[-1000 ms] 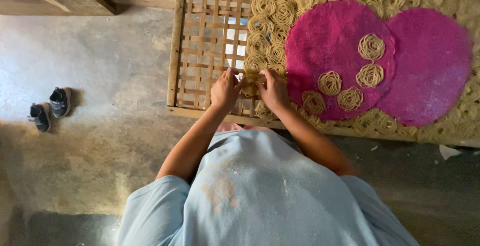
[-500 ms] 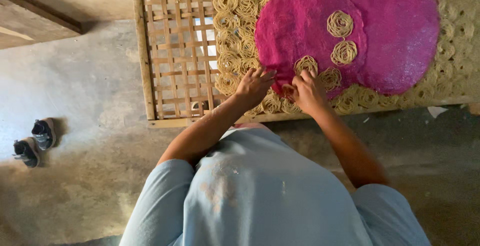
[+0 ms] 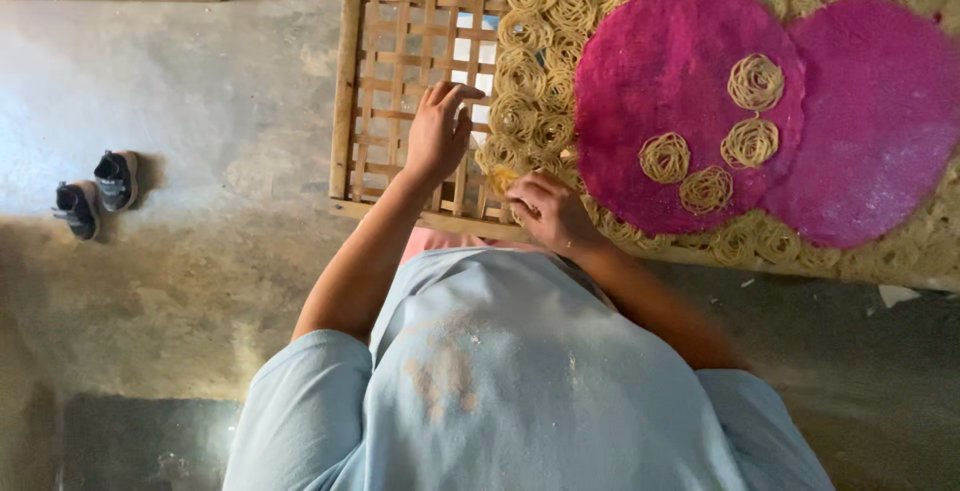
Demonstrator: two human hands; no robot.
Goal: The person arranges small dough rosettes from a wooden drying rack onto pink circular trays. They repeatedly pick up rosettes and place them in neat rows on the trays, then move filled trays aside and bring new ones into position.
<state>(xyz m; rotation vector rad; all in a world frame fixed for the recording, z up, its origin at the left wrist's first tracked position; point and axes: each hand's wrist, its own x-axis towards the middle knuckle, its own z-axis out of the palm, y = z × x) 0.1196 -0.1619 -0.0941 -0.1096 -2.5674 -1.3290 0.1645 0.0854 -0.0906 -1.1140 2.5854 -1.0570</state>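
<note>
Pale yellow noodle coil [image 3: 503, 179], loosely wound, lies flat on the woven bamboo tray [image 3: 400, 71] near its front edge; more coils [image 3: 540, 51] lie packed beside it.

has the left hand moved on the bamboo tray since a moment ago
Yes. The left hand has drawn away from the right hand and the noodle coils, leftward onto the bare lattice of the bamboo tray.
</note>
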